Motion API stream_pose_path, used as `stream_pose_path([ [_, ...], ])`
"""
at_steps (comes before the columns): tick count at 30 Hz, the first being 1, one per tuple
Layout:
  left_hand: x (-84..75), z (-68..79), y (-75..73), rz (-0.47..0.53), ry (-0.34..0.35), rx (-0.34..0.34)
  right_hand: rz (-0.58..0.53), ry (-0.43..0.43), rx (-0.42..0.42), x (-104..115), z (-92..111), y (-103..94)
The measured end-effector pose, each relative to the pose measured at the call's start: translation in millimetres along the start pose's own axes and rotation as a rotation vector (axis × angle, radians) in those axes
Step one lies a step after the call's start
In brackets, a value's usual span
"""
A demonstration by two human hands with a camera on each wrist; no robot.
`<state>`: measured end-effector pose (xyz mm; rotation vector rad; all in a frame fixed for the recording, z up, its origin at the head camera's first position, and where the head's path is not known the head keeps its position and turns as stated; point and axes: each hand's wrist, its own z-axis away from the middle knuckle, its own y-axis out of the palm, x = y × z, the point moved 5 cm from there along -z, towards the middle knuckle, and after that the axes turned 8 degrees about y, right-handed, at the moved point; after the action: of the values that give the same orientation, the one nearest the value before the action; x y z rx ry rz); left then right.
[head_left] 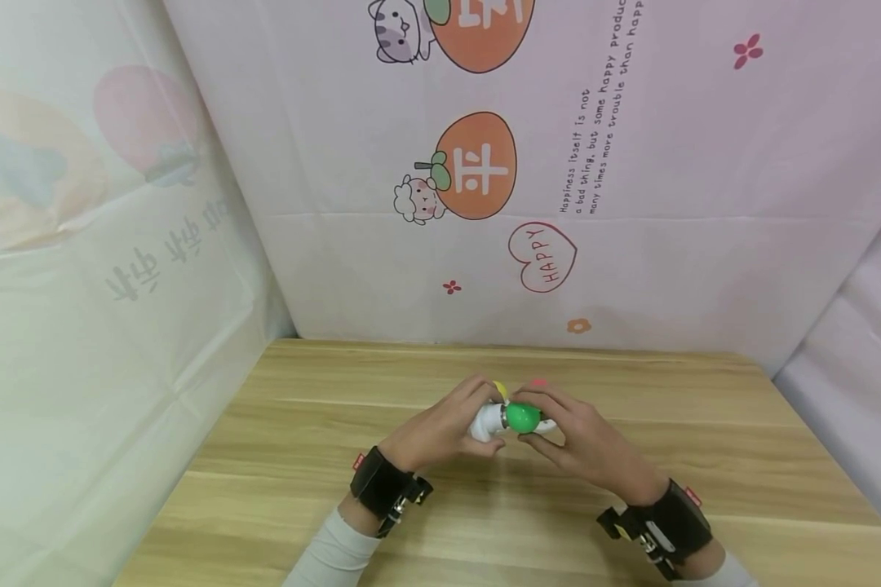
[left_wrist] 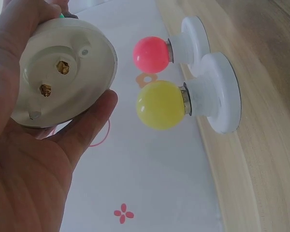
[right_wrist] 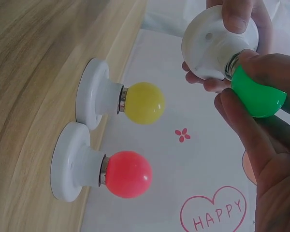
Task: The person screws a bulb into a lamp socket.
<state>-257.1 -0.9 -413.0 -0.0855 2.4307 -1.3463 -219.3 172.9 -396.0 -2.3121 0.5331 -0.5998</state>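
My left hand grips a round white lamp holder, tilted on its side above the table. Two brass screws show on its underside in the left wrist view. With thumb and fingers, my right hand pinches a green light bulb. The bulb's metal base is at the mouth of the holder's socket, with part of its thread showing. Beyond the hands, a yellow bulb and a pinkish-red bulb each stand upright in a white lamp holder on the table.
The wooden table runs back to a printed white cloth hanging behind it. More cloth hangs at the left side. The two standing lamp holders are close beside each other, just past the hands.
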Motion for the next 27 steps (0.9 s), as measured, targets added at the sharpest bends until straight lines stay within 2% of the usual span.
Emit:
stream_pose_path([
  [7, 0.1, -0.1, -0.3, -0.008, -0.009, 0.006, -0.034, -0.008, -0.01, 0.3, -1.4, 0.1],
  [16, -0.2, 0.1, -0.1, -0.027, 0.002, 0.006, -0.046, 0.038, 0.014, -1.3, 0.4, 0.4],
  [27, 1.0, 1.1, 1.0, -0.033, 0.0, 0.017, -0.054, 0.044, 0.004, -3.1, 1.9, 1.9],
])
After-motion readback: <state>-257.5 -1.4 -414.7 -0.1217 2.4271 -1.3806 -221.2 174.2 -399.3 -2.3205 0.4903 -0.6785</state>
